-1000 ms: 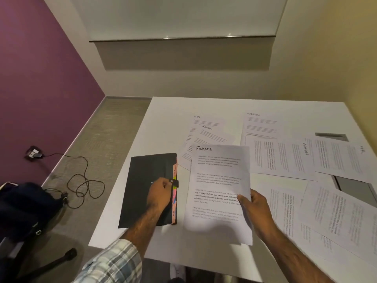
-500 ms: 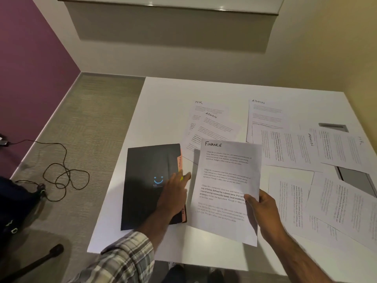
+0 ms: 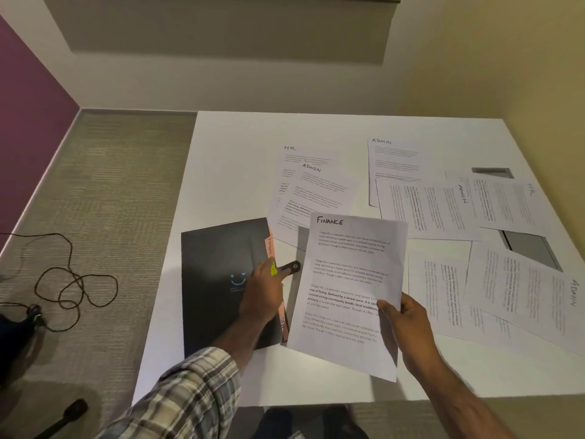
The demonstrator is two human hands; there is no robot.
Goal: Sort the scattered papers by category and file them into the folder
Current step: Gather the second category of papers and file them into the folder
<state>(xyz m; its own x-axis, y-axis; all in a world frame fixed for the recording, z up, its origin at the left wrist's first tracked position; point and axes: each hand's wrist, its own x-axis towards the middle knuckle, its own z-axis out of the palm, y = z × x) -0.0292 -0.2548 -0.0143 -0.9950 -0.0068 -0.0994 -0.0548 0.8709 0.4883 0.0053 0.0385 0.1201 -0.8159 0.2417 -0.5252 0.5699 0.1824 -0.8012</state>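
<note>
- Pinching the Finance sheet (image 3: 348, 280) by its right edge in the right grip (image 3: 403, 324);
- Resting the left grip (image 3: 264, 289) on the black folder (image 3: 215, 264) at its tabbed edge; pinching or merely touching, impossible to tell.

Folder (image 3: 218, 264): black, blue smiley logo on cover, closed, flat on table's near-left part. Pink tabs (image 3: 270, 245) protrude from right edge; snap strap (image 3: 291, 267) undone, pointing right. Left hand (image 3: 262, 293) on that edge, grip unclear.

FINANCE sheet (image 3: 351, 280): raised, tilted, just right of folder, pinched at lower right by right hand (image 3: 402, 324).

Loose sheets flat, overlapping: HR sheet (image 3: 304, 156) under ADMIN sheet (image 3: 319, 194); far ADMIN sheet (image 3: 395, 160); sideways ADMIN sheet (image 3: 427, 210); sideways HR sheet (image 3: 512, 201); right-edge ADMIN sheet (image 3: 531, 289).
</note>
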